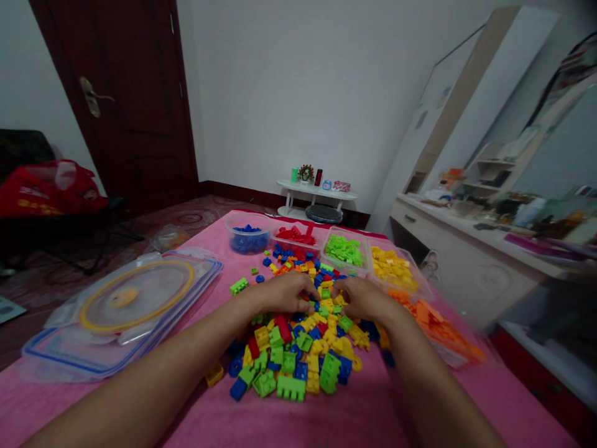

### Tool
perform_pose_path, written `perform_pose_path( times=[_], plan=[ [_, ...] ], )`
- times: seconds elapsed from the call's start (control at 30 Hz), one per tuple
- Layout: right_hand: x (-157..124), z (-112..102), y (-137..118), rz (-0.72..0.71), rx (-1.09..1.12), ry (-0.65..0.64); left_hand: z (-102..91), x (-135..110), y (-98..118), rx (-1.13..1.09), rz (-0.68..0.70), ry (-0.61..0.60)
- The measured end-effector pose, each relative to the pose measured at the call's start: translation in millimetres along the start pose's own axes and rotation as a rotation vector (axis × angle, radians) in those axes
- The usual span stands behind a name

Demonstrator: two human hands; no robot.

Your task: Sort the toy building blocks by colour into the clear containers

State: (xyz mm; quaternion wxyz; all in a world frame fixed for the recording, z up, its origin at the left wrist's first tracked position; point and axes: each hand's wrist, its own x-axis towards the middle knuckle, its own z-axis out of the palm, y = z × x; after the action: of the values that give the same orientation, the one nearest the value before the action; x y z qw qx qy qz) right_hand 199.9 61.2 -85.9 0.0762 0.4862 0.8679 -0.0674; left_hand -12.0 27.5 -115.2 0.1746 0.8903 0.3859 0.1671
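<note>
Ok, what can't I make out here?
Head view: whether the left hand or right hand grips anything; their backs and the block pile hide it.
Head view: the pile's lowest blocks; upper ones cover them.
Head view: left end of red bag; picture edge cuts it.

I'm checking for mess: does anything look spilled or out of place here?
The mixed brick pile lies loose on the pink cloth, colours jumbled, while the round tub behind holds only blue pieces. That contrast stands out; I see no clear damage.

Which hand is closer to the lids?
The left hand. It is at the bricks, to the right of the lids; the right hand is farther right, also at the bricks.
</note>
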Motion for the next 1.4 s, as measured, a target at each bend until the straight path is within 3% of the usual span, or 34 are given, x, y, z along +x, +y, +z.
perform_pose_path(
  times=[0.2, 0.33, 0.43, 0.6, 0.8, 1.0, 1.1, 1.2, 1.4],
  plan=[
    [-10.7, -14.5, 6.0, 0.008, 0.111, -0.018, -2.3, -3.7, 4.1, 0.08, -0.054, -0.054],
    [-27.7, -29.6, 6.9, 0.011, 0.096, -0.014, -0.8, -2.7, 8.7, 0.121, 0.002, 0.028],
    [-30.5, -23.9, 6.3, 0.021, 0.099, -0.102, 1.3, -0.9, 10.3, 0.134, 0.037, 0.029],
    [-19.6, -2.8, 0.3, 0.067, 0.21, -0.28, 2.4, -1.7, 10.7, 0.119, 0.029, -0.082],
    [-23.4, -10.7, -7.2, -0.018, 0.242, -0.316, 2.6, -3.0, 12.6, 0.152, 0.019, -0.101],
    [-28.5, -13.6, -4.3, -0.006, 0.539, -0.453, 2.2, -2.2, 11.6, 0.145, -0.025, -0.088],
    [-28.0, -12.6, -6.9, -0.001, 0.585, -0.489, 0.0, -3.7, 14.1, 0.146, -0.028, -0.091],
    [-25.7, -10.6, -10.6, -0.018, 0.495, -0.482, -1.2, -4.6, 15.1, 0.132, -0.014, -0.103],
    [-22.0, -11.7, -13.2, -0.156, 0.16, -0.253, -8.1, -5.4, 13.7, 0.049, -0.059, -0.185]
  ],
)
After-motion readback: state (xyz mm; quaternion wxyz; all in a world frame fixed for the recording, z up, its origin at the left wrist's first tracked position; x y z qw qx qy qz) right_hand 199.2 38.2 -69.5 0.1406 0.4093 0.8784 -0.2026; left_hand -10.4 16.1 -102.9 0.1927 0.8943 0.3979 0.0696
